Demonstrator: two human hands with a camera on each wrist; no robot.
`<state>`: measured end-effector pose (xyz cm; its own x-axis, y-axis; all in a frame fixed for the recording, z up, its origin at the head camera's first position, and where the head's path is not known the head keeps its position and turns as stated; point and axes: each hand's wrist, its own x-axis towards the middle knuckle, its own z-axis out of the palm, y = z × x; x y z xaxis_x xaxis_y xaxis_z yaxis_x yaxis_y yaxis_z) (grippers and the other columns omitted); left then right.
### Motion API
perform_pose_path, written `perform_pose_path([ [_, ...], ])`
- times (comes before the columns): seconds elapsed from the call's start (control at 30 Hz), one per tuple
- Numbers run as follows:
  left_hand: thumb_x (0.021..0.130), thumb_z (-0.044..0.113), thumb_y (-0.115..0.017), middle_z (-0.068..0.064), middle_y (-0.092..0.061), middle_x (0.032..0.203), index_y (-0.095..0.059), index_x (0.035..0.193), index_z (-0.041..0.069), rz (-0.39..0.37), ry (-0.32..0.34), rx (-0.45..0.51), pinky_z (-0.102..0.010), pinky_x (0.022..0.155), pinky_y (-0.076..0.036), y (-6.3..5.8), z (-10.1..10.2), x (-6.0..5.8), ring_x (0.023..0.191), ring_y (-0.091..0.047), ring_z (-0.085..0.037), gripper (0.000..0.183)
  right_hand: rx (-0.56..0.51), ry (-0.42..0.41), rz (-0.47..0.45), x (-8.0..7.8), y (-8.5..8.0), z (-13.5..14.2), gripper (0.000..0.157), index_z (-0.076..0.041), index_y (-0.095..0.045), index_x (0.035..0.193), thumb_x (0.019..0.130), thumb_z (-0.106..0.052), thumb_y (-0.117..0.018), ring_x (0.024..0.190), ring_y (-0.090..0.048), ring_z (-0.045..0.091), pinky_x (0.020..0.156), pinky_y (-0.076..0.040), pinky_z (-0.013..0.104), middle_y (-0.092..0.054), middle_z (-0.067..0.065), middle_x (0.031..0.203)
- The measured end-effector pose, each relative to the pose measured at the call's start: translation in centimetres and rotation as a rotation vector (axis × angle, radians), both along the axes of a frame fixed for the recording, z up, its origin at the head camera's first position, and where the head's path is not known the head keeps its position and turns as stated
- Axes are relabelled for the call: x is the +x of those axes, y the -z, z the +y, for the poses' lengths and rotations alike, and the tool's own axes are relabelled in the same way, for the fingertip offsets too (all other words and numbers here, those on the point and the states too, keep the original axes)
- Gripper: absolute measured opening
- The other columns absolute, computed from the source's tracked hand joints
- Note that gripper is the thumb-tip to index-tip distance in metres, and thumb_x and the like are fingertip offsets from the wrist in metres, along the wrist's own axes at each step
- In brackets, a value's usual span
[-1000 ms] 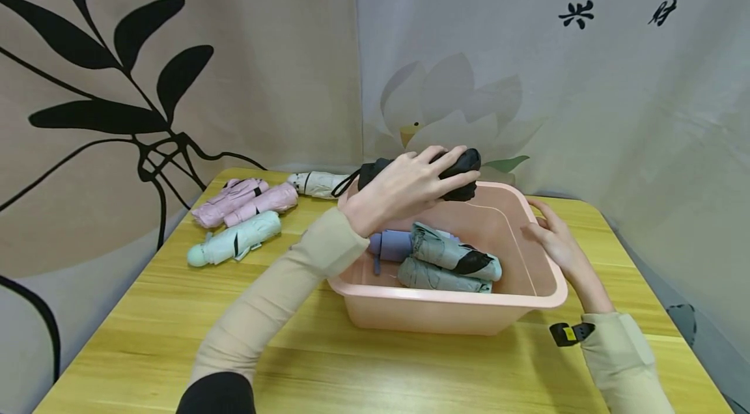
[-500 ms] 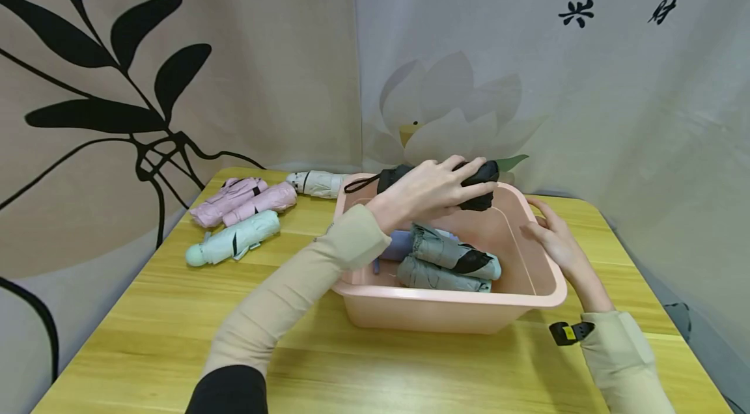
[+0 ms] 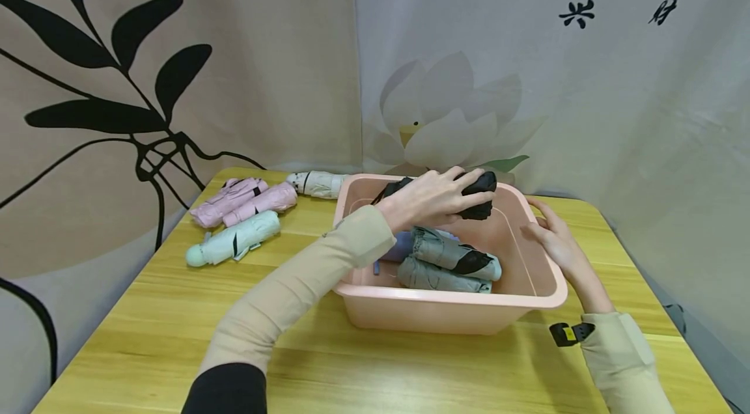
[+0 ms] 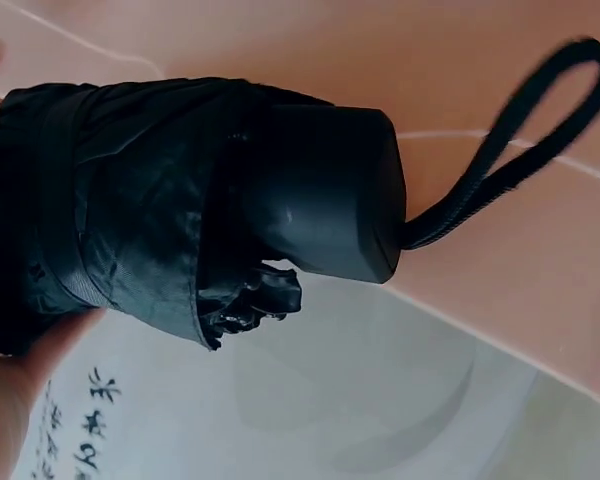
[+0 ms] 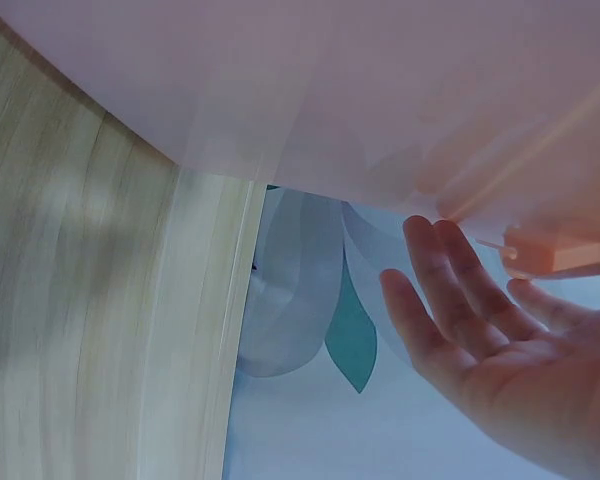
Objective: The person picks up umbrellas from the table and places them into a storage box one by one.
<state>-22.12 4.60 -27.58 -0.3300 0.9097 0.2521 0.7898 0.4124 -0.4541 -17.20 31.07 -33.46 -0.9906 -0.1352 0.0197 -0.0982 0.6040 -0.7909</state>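
My left hand point(image 3: 426, 198) grips a folded black umbrella point(image 3: 479, 196) from above, over the back part of a pink plastic basin point(image 3: 451, 314). In the left wrist view, the handle point(image 4: 325, 195) of the black umbrella and its wrist loop point(image 4: 525, 150) stick out past the wrapped cloth. At the basin's right rim, my right hand point(image 3: 555, 241) holds on with the thumb over the edge and the fingers point(image 5: 450, 290) along the outer wall. Inside the basin lie two grey-green folded umbrellas point(image 3: 448, 276) and a blue-purple one point(image 3: 403, 247), partly hidden by my left arm.
Left of the basin, two pink folded umbrellas point(image 3: 260, 201) and a mint green one point(image 3: 234, 238) lie on the wooden table point(image 3: 328, 368). A white folded umbrella point(image 3: 319, 185) lies by the basin's back left corner. A printed curtain point(image 3: 281, 62) hangs behind the table.
My left hand has carried the black umbrella rightward and lower, from over the basin's back left rim to over its inside. The right hand has stayed at the rim.
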Motion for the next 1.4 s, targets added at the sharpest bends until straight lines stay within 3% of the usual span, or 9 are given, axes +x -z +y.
perform_pose_path([
  [0.3,0.084,0.050,-0.058,-0.010,-0.034,0.145,-0.036,0.139,0.029,-0.044,-0.039,-0.036,-0.032,0.075,-0.054,0.6,0.4,0.0,0.119,-0.046,-0.025,0.063,0.015,0.005,-0.003,-0.1,-0.1,0.0,0.056,-0.010,-0.017,0.146,0.096,-0.026,-0.039,0.089,-0.051,-0.002,0.074,-0.047,0.021,-0.047,0.028,0.128],
  [0.43,0.081,0.053,-0.060,-0.009,-0.033,0.145,-0.036,0.139,0.029,-0.045,-0.041,-0.065,-0.036,0.083,-0.052,0.8,0.6,-0.1,0.121,-0.044,-0.026,0.067,0.002,0.004,-0.005,-0.2,-0.1,0.0,0.057,-0.011,-0.017,0.146,0.096,-0.025,-0.040,0.087,-0.052,-0.004,0.073,-0.048,0.021,-0.046,0.029,0.129],
  [0.67,0.079,0.055,-0.060,-0.009,-0.036,0.142,-0.040,0.136,0.028,-0.039,-0.019,-0.075,-0.037,0.085,-0.050,1.2,0.9,-0.3,0.122,-0.041,-0.025,0.066,-0.006,-0.004,-0.007,-0.5,-0.1,0.1,0.057,-0.010,-0.017,0.146,0.096,-0.025,-0.040,0.085,-0.053,-0.004,0.071,-0.049,0.022,-0.046,0.030,0.128],
  [0.93,0.083,0.050,-0.059,-0.009,-0.035,0.143,-0.039,0.136,0.027,-0.044,0.011,-0.107,-0.037,0.091,-0.049,1.5,1.0,-0.6,0.122,-0.043,-0.026,0.062,-0.011,-0.004,-0.014,-0.6,-0.2,0.1,0.056,-0.010,-0.016,0.146,0.096,-0.024,-0.038,0.085,-0.055,0.000,0.070,-0.050,0.022,-0.046,0.032,0.128],
  [1.1,0.088,0.038,-0.055,-0.011,-0.036,0.143,-0.039,0.137,0.025,-0.083,0.027,-0.126,-0.040,0.097,-0.045,1.9,1.1,-0.5,0.125,-0.041,-0.028,0.052,-0.008,0.022,-0.016,-0.6,-0.1,0.1,0.057,-0.011,-0.017,0.146,0.094,-0.022,-0.039,0.083,-0.058,0.003,0.068,-0.051,0.023,-0.048,0.033,0.126],
  [1.4,0.091,0.034,-0.052,-0.011,-0.035,0.143,-0.035,0.138,0.025,-0.142,0.000,-0.195,-0.037,0.093,-0.048,1.8,1.3,-0.4,0.125,-0.039,-0.029,0.051,-0.006,0.038,-0.022,-0.7,-0.1,0.1,0.058,-0.012,-0.016,0.146,0.094,-0.023,-0.039,0.083,-0.058,0.003,0.067,-0.051,0.024,-0.049,0.033,0.126],
])
